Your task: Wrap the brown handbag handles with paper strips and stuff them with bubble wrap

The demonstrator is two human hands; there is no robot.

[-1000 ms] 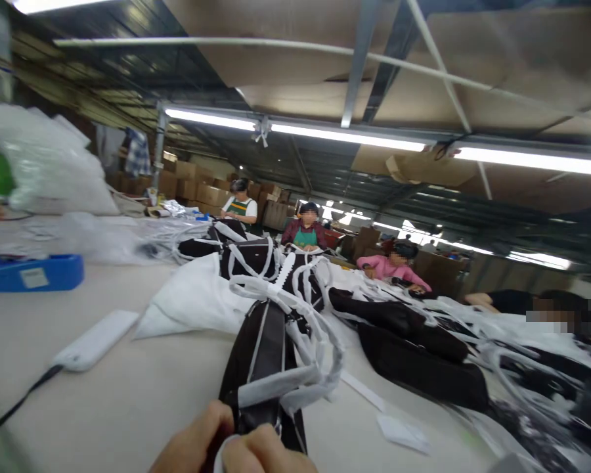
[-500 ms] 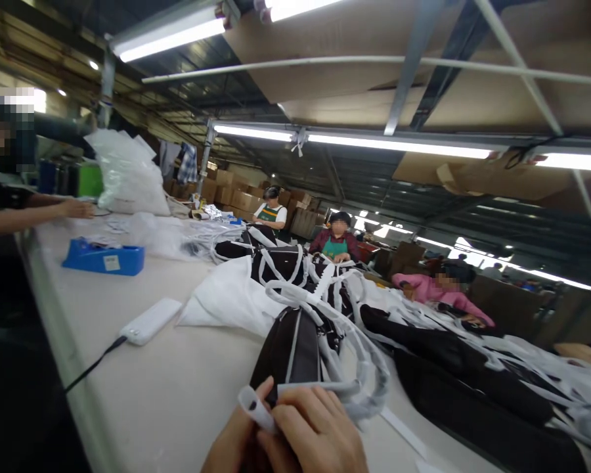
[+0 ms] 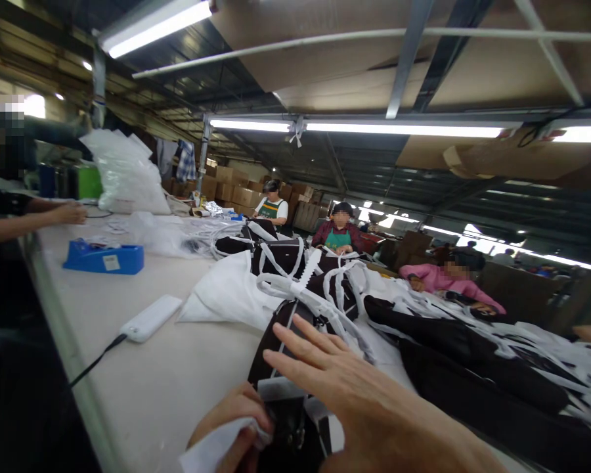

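Observation:
A dark handbag [image 3: 268,348] with a pale zip line stands on the table in front of me, its handles wrapped in white material. My left hand [image 3: 239,417] is closed at the bag's near end, pinching a thin white wrapping sheet [image 3: 211,450] whose loose end hangs toward me. Over the bag's near right side reaches my right hand [image 3: 339,381], its fingers stretched out and spread, with nothing held. A pale wrapped strip [image 3: 278,389] crosses the bag below those fingers. My right palm and wrist hide part of the bag.
On the left of the table are a blue tape dispenser [image 3: 103,257] and a white device [image 3: 152,318] with a black cable. A white cloth pouch [image 3: 226,292] lies beyond. Several dark bags [image 3: 492,387] fill the right side. Co-workers sit around the table.
Both hands were together on a rolled white wrap at the bag's near end. My right hand has let go and spread over the bag; the left has moved slightly left with the sheet.

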